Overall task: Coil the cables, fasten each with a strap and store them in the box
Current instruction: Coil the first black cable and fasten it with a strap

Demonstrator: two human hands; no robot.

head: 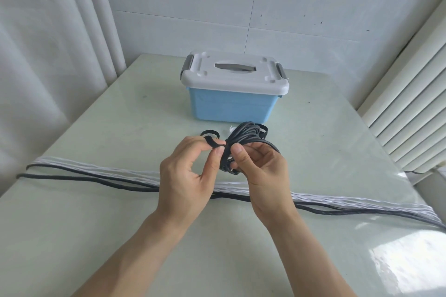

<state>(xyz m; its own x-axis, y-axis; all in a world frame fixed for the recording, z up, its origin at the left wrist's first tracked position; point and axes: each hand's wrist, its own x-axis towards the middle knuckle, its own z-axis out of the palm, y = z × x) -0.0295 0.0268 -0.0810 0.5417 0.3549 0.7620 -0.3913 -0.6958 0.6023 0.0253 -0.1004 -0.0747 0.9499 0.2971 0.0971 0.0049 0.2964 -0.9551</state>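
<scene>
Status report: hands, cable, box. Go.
Left hand pinches black strap. Right hand grips coiled black cable. Box lid shut, latches down. Uncoiled cables lie across table.

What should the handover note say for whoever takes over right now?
Left hand: pinches the free end of a black strap.
Right hand: grips the coiled black cable, held above the table.
Box: behind the hands, lid on.
Spare straps lie in front of the box.
Done: one cable coiled, strap going on.
Left: finish that strap, coil and strap the black and white cables stretched across the table, open the box, store all.
</scene>
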